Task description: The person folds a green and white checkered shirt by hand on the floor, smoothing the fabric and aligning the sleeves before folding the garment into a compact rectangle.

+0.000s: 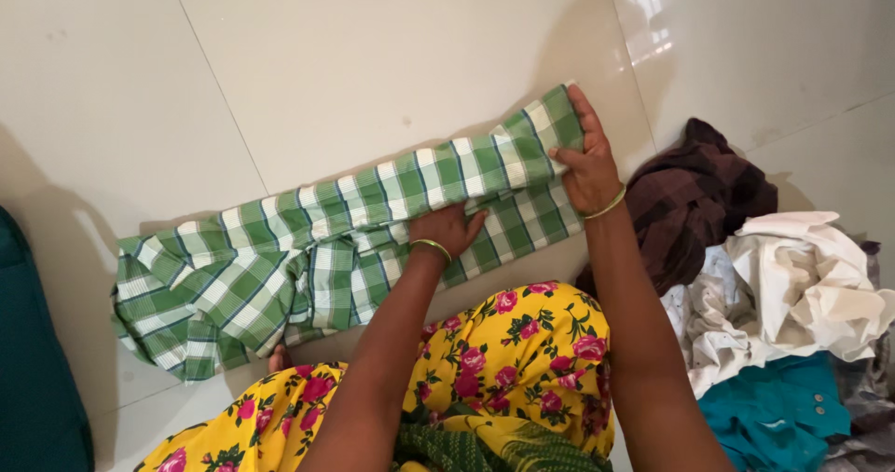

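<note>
No packages, labels, signs or screens were observed in the head view. No cloth item showed a visible tag or printed label.
</note>
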